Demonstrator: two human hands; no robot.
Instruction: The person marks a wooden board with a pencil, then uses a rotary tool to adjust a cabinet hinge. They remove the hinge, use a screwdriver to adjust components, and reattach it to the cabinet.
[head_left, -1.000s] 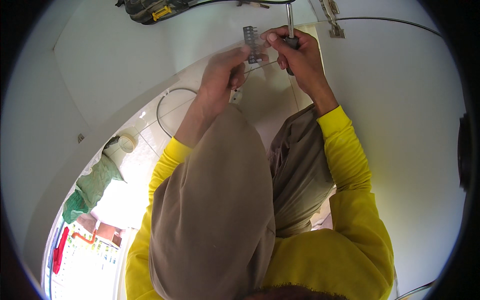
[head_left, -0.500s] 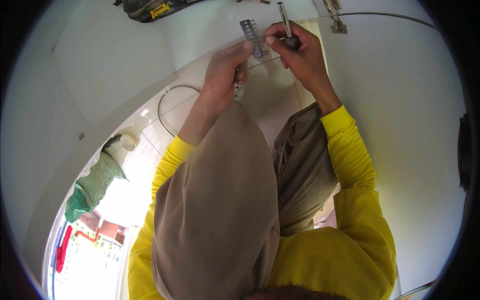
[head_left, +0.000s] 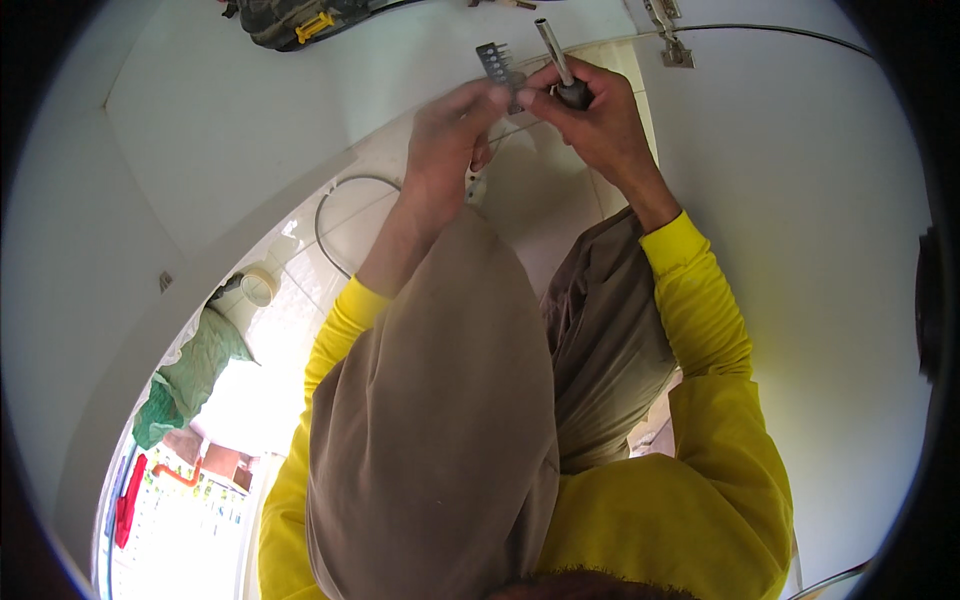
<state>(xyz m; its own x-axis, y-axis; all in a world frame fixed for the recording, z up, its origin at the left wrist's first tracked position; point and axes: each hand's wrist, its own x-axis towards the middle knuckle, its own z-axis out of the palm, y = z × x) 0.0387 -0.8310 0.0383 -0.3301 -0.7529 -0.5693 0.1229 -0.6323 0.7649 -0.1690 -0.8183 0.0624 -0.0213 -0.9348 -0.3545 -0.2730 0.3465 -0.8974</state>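
Note:
My left hand (head_left: 437,150) is closed on the lower part of a dark bit holder (head_left: 493,62), a narrow strip with several screwdriver bits sticking out of its right side. A screwdriver handle with a bare metal shaft (head_left: 552,52) rests in my right hand (head_left: 612,125). Its dark grip (head_left: 574,95) lies against the palm, and the shaft points up and slightly left. The thumb and index finger of that hand pinch at the strip's right side, close to my left thumb. Whether a bit is between those fingertips is hidden.
Above my hands is a white cabinet panel (head_left: 400,75) bearing a dark tool with a yellow part (head_left: 314,27). A metal hinge (head_left: 672,40) joins a white door (head_left: 800,200) on the right. Cable (head_left: 322,215), tape roll (head_left: 259,286) and green cloth (head_left: 203,360) lie at left.
My right hand has moved left and slightly down, bringing its fingertips to the bit holder. The screwdriver shaft has shifted left with it. My left hand has stayed nearly in place.

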